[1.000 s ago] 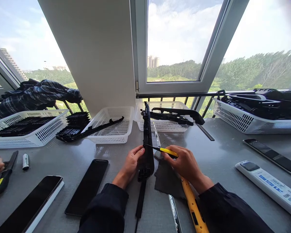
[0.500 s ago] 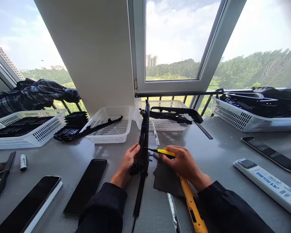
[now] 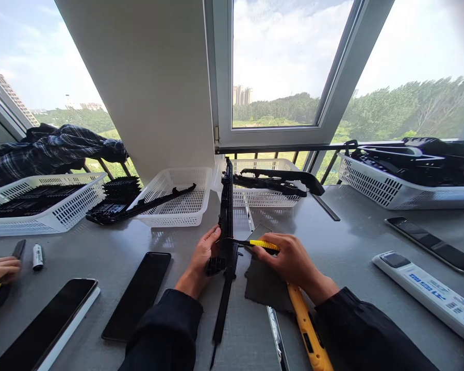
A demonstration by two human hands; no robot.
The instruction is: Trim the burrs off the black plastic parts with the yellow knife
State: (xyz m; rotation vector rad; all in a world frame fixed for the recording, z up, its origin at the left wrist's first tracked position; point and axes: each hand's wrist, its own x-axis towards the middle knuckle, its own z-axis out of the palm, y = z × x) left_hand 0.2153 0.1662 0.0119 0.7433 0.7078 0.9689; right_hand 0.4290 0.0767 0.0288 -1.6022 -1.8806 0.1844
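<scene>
My left hand [image 3: 201, 257] is closed around the lower part of a long black plastic trim piece [image 3: 226, 211], which stands lengthwise in front of me. Pinched in my right hand [image 3: 290, 257] is a slim yellow-and-black utility knife [image 3: 263, 244]. Its dark, thin tip reaches left and meets the trim piece's right side, close to my left fingers; the exact contact spot is too small to make out. Below my right hand lie a dark grey cloth [image 3: 266, 286] and an orange-yellow tool [image 3: 307, 330].
Several phones lie about, one black phone [image 3: 137, 296] near my left sleeve. White baskets [image 3: 201, 208] with black parts line the window side. At far left, another person's hand [image 3: 0, 270] rests on a black-and-yellow tool, near a marker-like cylinder [image 3: 37, 257]. A white device [image 3: 429, 293] lies right.
The trim piece's far end has swung slightly left, and my left hand has shifted a little with it. The knife stays against it. The other person's hand has moved further into view.
</scene>
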